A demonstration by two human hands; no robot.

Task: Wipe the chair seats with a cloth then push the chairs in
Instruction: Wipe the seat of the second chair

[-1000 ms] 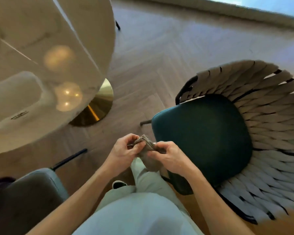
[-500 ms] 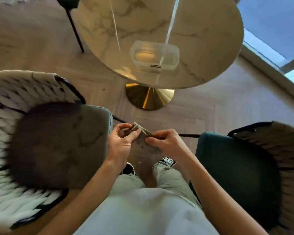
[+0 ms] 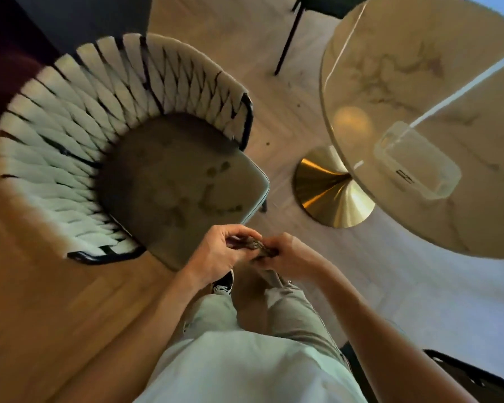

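Observation:
A chair with a grey-brown seat (image 3: 169, 181) and a woven cream back (image 3: 70, 120) stands at the left, pulled out from the table; its seat shows darker spots and smears. In front of my body I hold a small brownish cloth (image 3: 258, 246) bunched between both hands. My left hand (image 3: 221, 251) pinches its left end and my right hand (image 3: 294, 257) grips its right end. Both hands hover just off the seat's near right corner. A second chair's dark frame (image 3: 460, 370) shows at the bottom right.
A round marble-look table (image 3: 448, 82) with a gold cone base (image 3: 329, 196) stands at the right; a clear container (image 3: 416, 161) sits on it. Black chair legs (image 3: 285, 48) rise at the top. Wooden floor surrounds everything; my legs and shoes are below my hands.
My view has swung left from the teal chair to the grey-seated chair, which now fills the left. Both hands keep holding the cloth, now more bunched.

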